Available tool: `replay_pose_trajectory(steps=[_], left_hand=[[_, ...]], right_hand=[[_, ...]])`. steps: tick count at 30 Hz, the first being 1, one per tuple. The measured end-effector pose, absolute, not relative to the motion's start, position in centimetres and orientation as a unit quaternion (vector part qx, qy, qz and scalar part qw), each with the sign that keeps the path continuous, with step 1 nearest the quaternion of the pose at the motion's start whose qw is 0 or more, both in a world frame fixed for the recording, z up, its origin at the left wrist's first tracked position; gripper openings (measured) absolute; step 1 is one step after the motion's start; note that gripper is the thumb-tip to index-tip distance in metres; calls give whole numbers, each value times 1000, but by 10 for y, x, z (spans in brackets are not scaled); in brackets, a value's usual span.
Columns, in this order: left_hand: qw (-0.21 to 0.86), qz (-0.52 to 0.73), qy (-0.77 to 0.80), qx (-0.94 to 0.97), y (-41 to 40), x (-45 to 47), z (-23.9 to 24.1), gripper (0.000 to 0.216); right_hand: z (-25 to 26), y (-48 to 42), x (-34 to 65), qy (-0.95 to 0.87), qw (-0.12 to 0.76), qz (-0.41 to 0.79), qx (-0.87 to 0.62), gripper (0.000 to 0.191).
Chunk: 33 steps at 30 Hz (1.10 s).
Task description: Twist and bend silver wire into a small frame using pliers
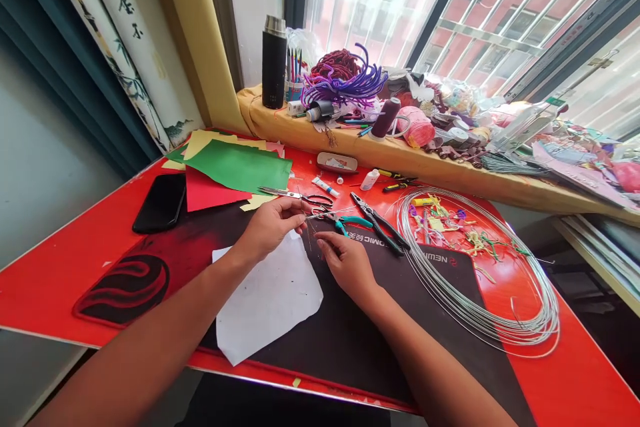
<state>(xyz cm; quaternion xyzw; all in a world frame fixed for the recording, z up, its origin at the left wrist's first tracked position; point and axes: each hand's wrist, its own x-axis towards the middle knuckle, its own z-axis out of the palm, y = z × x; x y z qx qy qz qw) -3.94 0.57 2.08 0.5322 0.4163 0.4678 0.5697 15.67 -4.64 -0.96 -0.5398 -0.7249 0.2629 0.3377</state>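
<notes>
My left hand (270, 227) is closed in a pinch above the far edge of a white sheet of paper (270, 300). Thin pieces of wire (309, 235) stick out from its fingertips. To the right, my right hand (347, 263) is also closed, thumb against forefinger, at the lower end of the wire. The wire is too fine to make out its full shape. Just beyond the hands lie teal-handled pliers (345, 220), scissors (317, 200) and black-handled pliers (380, 223).
A large coil of silvery wire (547, 320) lies right, around coloured scraps (480, 240). A phone (159, 203) and coloured paper sheets (240, 163) are left. The dark mat (360, 347) covers the red table's (40, 280) middle. Yarn and a flask (273, 73) crowd the sill.
</notes>
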Motion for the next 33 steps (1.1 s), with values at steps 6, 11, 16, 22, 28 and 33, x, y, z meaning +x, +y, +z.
replay_pose_trajectory(steps=[6,11,16,22,28,33], left_hand=[[577,461,411,534,5,-38,20,26],[559,443,420,562,8,-37,16,21],[525,429,421,602,7,-34,13,18],[510,430,388,636,3,-33,14,17],[588,412,359,596,1,-30,13,22],[653,386,335,559,-4,-24,17,26]], right_hand=[[-5,-55,151,-771,297,221,-517,25],[13,-57,147,-806,225,189,-514,24],[35,-59,139,-830,157,173,-507,18],[55,-49,133,-814,195,198,-511,15],[76,-25,159,-843,197,164,-472,16],[83,-6,178,-855,175,140,-467,15]])
